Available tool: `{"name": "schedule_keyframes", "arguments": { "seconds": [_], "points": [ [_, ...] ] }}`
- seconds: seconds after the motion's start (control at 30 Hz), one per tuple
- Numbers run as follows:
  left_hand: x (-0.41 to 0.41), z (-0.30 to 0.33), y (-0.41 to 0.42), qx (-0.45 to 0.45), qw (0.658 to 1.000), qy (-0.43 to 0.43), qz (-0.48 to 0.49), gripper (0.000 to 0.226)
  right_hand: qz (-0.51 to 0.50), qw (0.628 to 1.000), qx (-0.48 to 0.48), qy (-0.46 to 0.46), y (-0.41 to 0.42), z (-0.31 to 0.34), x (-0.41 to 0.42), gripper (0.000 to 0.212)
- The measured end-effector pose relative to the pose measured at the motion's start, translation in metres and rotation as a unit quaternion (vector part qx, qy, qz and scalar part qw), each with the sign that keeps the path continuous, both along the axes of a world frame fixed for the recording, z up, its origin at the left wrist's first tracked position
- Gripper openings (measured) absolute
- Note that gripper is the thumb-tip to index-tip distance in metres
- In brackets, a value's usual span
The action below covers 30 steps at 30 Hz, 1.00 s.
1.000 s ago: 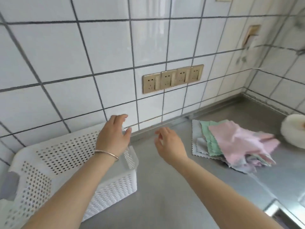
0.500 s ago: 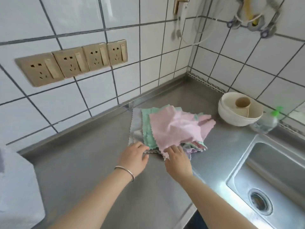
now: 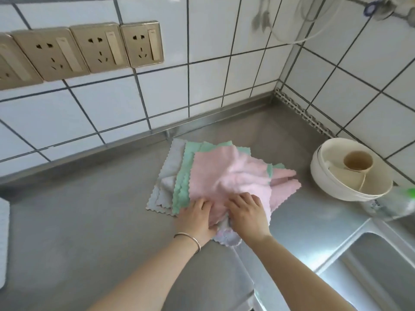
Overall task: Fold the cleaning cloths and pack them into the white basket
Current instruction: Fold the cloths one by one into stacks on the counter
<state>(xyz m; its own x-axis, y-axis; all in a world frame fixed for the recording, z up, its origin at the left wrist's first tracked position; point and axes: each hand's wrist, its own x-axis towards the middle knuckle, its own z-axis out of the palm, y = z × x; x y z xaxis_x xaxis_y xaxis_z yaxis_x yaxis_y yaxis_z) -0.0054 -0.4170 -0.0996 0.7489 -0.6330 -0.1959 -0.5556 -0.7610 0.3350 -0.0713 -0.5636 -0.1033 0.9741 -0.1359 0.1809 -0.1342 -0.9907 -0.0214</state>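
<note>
Fingers: left hand (image 3: 197,217) fingers curled onto the near edge of the pink cloth (image 3: 226,176), thumb side bunching it; looks like a grip on the pink cloth. Right hand (image 3: 248,213) fingers bent down into the same cloth just beside the left, knuckles up; pinching or only pressing, can't tell.

Landmark = cloth pile (image 3: 179,176). Largest first:
- Steel counter (image 3: 89,209) under the pile; tiled wall behind it.
- Sink (image 3: 370,265) near-right of the pile, well apart.
- White basket (image 3: 3,239): only a sliver at the far left edge of view, well apart from the pile.
- Pile itself: flat, unfolded, fanned. Grey cloth (image 3: 166,176) on the bottom left, green cloth (image 3: 183,180) over it, pink cloth on top, crumpled. Long axis runs from the hands toward the wall; pink corners point right.
- White bowl (image 3: 336,187) right of the pile, apart, with a cup (image 3: 357,161) in it.
- Wall sockets (image 3: 89,48) above-left of the pile.
- Bracelet (image 3: 190,239) on the left wrist.
</note>
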Motion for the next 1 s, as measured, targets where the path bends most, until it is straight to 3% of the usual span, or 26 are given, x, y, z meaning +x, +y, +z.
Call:
{"name": "schedule_keyframes", "arguments": {
  "seconds": [0.2, 0.3, 0.43, 0.63, 0.73, 0.87, 1.0],
  "points": [
    [0.003, -0.001, -0.002, -0.027, 0.999, -0.029, 0.018, 0.044, -0.051, 0.997, 0.056, -0.019, -0.001, 0.016, 0.012, 0.024],
    [0.006, 0.009, -0.002, -0.032, 0.998, -0.030, 0.036, 0.039, -0.024, 0.999, 0.040, -0.022, -0.002, 0.022, 0.012, 0.010],
    [0.015, 0.027, 0.008, -0.045, 0.997, -0.052, 0.031, 0.038, 0.031, 0.999, -0.022, 0.006, 0.000, 0.036, 0.013, 0.032],
    [0.037, 0.082, 0.043, -0.090, 0.991, -0.075, 0.066, 0.039, 0.069, 0.989, -0.027, -0.125, -0.001, 0.080, 0.028, 0.054],
    [0.045, 0.117, 0.081, -0.126, 0.985, -0.087, 0.081, 0.037, 0.097, 0.985, -0.043, -0.134, 0.011, 0.110, 0.033, 0.057],
    [0.045, 0.157, 0.152, -0.173, 0.976, -0.077, 0.112, 0.038, 0.111, 0.984, -0.007, -0.140, 0.035, 0.144, 0.038, 0.045],
    [0.053, 0.185, 0.222, -0.162, 0.971, -0.065, 0.166, 0.027, 0.147, 0.975, 0.107, -0.130, 0.072, 0.167, 0.053, 0.025]
  ]
}}
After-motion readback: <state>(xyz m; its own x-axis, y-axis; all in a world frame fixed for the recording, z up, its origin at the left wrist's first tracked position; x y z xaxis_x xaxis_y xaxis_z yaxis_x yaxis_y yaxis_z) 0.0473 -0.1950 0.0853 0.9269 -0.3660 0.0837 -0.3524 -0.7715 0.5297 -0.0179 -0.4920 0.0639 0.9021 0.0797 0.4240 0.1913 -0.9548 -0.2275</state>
